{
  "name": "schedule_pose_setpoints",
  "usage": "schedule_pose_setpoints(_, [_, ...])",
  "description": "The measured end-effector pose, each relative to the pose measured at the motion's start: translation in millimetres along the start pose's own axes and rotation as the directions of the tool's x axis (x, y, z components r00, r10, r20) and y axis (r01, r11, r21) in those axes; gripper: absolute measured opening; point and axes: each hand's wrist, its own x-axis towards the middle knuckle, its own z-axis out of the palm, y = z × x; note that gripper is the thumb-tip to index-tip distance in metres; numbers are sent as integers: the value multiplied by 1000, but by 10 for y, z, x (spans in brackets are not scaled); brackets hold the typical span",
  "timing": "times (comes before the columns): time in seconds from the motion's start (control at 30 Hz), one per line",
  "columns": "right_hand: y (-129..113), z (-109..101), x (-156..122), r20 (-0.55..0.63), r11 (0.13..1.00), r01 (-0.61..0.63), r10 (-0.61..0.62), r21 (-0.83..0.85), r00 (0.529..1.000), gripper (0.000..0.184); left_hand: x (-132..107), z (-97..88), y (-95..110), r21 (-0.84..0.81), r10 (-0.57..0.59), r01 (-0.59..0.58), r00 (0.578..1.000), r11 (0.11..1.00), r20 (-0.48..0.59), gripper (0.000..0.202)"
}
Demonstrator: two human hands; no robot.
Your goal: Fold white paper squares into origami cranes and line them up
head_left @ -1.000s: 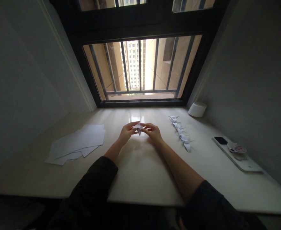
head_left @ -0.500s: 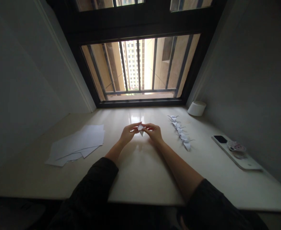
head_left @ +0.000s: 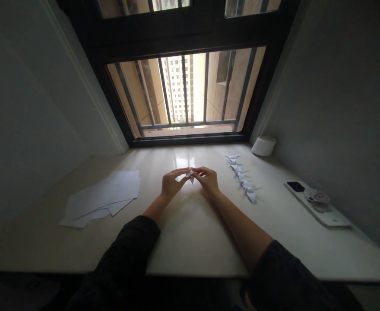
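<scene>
Over the middle of a pale table, my left hand and my right hand meet fingertip to fingertip. Both pinch a small folded white paper piece held just above the tabletop. Its exact shape is too small to make out. A row of several finished folded paper figures lies to the right of my right hand. A loose stack of white paper sheets lies to the left of my left hand.
A white round container stands at the back right corner by the window. A phone with a small round object on it lies along the right wall. A barred window closes the far side; walls flank both sides.
My hands stay together on the folded paper, with only small finger shifts. The view has drifted slightly, so everything sits a little further left.
</scene>
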Motion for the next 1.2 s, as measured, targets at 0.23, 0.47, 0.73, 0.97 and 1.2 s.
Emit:
schedule_pose_setpoints(0.23, [-13, 8, 0, -12, 1000, -15, 15, 10, 1000, 28, -2, 9, 24, -39, 8, -9, 1000, 999, -15, 23])
schedule_pose_setpoints(0.47, [27, 8, 16, -35, 998, -38, 39, 43, 999, 26, -4, 2, 27, -37, 32, -32, 999, 999, -4, 22])
schedule_pose_setpoints(0.73, [61, 14, 40, -79, 991, -104, 111, 87, 991, 29, -34, -32, 138, -18, 29, -29, 999, 999, 15, 18])
schedule_pose_setpoints(0.97, [57, 22, 57, -78, 962, -153, 174, 226, 982, 35, 30, -17, 7, -152, -155, 147, 987, 977, -36, 62])
schedule_pose_setpoints(1.2, [-4, 57, 39, 77, 916, -180, 163, 358, 984, 36, 54, 57, -201, -453, -437, 457, 886, 765, 155, 50])
